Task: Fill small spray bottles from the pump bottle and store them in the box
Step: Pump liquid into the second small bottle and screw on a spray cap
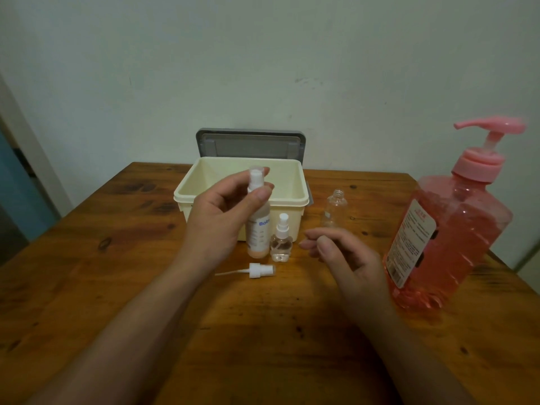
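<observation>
Box [302, 200] is sitting open at the far middle of the table [117, 287], cream, its grey lid [251, 143] standing up behind it.

Left hand [217, 211] is pinching the tall spray bottle [257, 226] near its sprayer top, thumb and fingers clamped round the neck. The bottle is standing roughly upright just in front of the box; cannot tell whether its base is touching the table.

Small spray bottle [281, 244], capped, is standing beside it, also just in front of the box.

Loose sprayer head [257, 271] with dip tube is lying nearer the person.

Right hand [347, 255] is hovering to the front right of the box, fingers loosely curled, holding nothing.

Empty clear bottle [334, 210], uncapped, is standing just right of the box.

Pump bottle [447, 229], pink, is standing well right of the box.
</observation>
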Demonstrator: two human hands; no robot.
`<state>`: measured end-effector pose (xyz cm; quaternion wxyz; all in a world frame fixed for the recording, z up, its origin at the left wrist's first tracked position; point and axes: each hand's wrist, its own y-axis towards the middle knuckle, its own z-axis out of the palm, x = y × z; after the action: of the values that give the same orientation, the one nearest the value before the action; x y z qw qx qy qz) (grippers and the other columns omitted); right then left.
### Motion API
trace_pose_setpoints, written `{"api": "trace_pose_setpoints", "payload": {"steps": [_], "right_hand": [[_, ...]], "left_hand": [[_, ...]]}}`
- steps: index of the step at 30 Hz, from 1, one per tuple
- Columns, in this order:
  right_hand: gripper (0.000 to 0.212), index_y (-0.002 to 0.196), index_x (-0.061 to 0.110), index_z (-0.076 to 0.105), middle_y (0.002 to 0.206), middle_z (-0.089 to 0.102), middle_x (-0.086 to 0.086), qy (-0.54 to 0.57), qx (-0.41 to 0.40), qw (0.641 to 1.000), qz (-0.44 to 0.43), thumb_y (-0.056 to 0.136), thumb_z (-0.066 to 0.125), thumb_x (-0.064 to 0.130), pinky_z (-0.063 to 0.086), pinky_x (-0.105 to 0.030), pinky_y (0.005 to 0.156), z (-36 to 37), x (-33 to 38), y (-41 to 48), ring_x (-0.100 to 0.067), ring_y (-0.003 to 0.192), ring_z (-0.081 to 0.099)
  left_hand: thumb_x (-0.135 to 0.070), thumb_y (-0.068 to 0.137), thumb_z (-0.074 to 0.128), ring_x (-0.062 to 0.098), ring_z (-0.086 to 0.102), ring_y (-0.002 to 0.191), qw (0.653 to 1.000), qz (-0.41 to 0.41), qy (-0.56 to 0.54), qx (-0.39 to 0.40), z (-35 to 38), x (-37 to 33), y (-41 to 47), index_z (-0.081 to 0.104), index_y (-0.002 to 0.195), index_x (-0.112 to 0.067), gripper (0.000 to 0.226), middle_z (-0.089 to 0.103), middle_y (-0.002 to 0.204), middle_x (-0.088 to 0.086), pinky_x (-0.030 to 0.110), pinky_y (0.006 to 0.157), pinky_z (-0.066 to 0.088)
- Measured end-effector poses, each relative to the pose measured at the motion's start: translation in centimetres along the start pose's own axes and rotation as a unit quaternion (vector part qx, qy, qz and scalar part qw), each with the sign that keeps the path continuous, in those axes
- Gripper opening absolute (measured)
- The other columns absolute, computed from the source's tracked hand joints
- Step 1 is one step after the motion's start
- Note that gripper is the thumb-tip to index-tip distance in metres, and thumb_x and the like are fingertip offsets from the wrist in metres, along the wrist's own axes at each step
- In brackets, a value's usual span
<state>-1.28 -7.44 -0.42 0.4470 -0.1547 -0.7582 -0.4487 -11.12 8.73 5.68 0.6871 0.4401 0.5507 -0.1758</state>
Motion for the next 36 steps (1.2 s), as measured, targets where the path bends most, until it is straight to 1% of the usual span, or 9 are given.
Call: {"api": "trace_pose_setpoints", "payload": {"steps": [3, 6, 10, 15, 20, 23, 27, 32, 36], "right_hand": [[0.026, 0.103, 0.028, 0.068, 0.094, 0.073, 0.015, 0.002, -0.007, 1.000, 0.001, 0.090, 0.049, 0.041, 0.055, -0.024, 0.077, 0.0, 0.0, 0.0, -0.009, 0.091, 0.068], [0.027, 0.103, 0.026, 0.068, 0.093, 0.073, 0.016, 0.001, -0.009, 1.000, -0.002, 0.090, 0.049, 0.040, 0.055, -0.024, 0.077, 0.0, -0.1, 0.0, -0.009, 0.091, 0.068], [0.028, 0.103, 0.024, 0.069, 0.093, 0.074, 0.014, 0.003, -0.008, 1.000, -0.003, 0.090, 0.049, 0.040, 0.055, -0.024, 0.078, 0.0, -0.2, 0.0, -0.008, 0.092, 0.068], [0.025, 0.101, 0.027, 0.068, 0.093, 0.074, 0.013, -0.002, -0.011, 1.000, -0.013, 0.090, 0.049, 0.039, 0.055, -0.026, 0.077, 0.1, -0.2, 0.1, -0.010, 0.090, 0.069], [0.025, 0.100, 0.026, 0.069, 0.092, 0.074, 0.012, -0.005, -0.009, 1.000, -0.013, 0.091, 0.049, 0.039, 0.056, -0.029, 0.077, 0.1, -0.3, 0.1, -0.010, 0.089, 0.068], [0.026, 0.100, 0.025, 0.069, 0.091, 0.073, 0.012, -0.003, -0.008, 1.000, -0.016, 0.091, 0.049, 0.038, 0.056, -0.027, 0.076, 0.1, -0.3, 0.1, -0.010, 0.089, 0.068], [0.026, 0.100, 0.025, 0.069, 0.091, 0.074, 0.012, -0.006, -0.008, 1.000, -0.013, 0.090, 0.049, 0.039, 0.056, -0.028, 0.076, 0.1, -0.4, 0.1, -0.010, 0.089, 0.068], [0.026, 0.100, 0.025, 0.069, 0.090, 0.073, 0.012, -0.008, -0.007, 1.000, -0.013, 0.090, 0.050, 0.039, 0.056, -0.030, 0.076, 0.2, -0.4, 0.1, -0.010, 0.088, 0.068], [0.026, 0.101, 0.024, 0.069, 0.091, 0.073, 0.013, -0.011, -0.006, 1.000, -0.016, 0.090, 0.050, 0.038, 0.056, -0.030, 0.076, 0.2, -0.4, 0.1, -0.009, 0.088, 0.068]], "left_hand": [[-0.036, 0.078, 0.061, 0.000, 0.061, 0.108, 1.000, -0.002, 0.027, -0.012, -0.5, 0.7, 0.6, 0.066, 0.108, -0.034, 0.030, 0.068, 0.117, -0.013, 0.009, 0.075, 0.051], [-0.026, 0.087, 0.062, 0.002, 0.060, 0.109, 0.999, -0.011, 0.042, -0.022, -1.0, 1.6, 1.0, 0.067, 0.112, -0.029, 0.025, 0.067, 0.118, -0.014, 0.010, 0.077, 0.052], [-0.022, 0.089, 0.062, -0.007, 0.060, 0.104, 0.998, -0.023, 0.055, -0.028, -1.5, 2.8, 1.2, 0.067, 0.115, -0.028, 0.027, 0.067, 0.112, -0.018, 0.006, 0.074, 0.050], [-0.020, 0.091, 0.061, 0.002, 0.061, 0.109, 0.997, -0.031, 0.066, -0.021, -1.8, 3.8, 1.2, 0.066, 0.118, -0.025, 0.028, 0.068, 0.117, -0.012, 0.008, 0.077, 0.050], [-0.022, 0.091, 0.062, 0.005, 0.060, 0.108, 0.996, -0.044, 0.077, -0.019, -1.8, 4.5, 1.2, 0.067, 0.116, -0.024, 0.026, 0.066, 0.115, -0.013, 0.006, 0.072, 0.049], [-0.019, 0.091, 0.062, 0.004, 0.061, 0.108, 0.996, -0.047, 0.068, -0.018, -1.8, 4.9, 1.1, 0.067, 0.116, -0.024, 0.026, 0.068, 0.112, -0.013, 0.008, 0.075, 0.051], [-0.018, 0.090, 0.063, 0.005, 0.062, 0.108, 0.997, -0.052, 0.057, -0.021, -1.9, 5.1, 1.0, 0.067, 0.117, -0.024, 0.028, 0.070, 0.110, -0.012, 0.018, 0.083, 0.053], [-0.018, 0.090, 0.063, 0.004, 0.063, 0.107, 0.997, -0.046, 0.056, -0.015, -1.9, 5.0, 0.8, 0.064, 0.116, -0.031, 0.029, 0.072, 0.108, -0.012, 0.013, 0.078, 0.053], [-0.016, 0.090, 0.063, 0.005, 0.062, 0.109, 0.998, -0.032, 0.057, -0.016, -2.0, 4.9, 0.8, 0.064, 0.117, -0.029, 0.030, 0.070, 0.111, -0.010, 0.018, 0.085, 0.054]]}}
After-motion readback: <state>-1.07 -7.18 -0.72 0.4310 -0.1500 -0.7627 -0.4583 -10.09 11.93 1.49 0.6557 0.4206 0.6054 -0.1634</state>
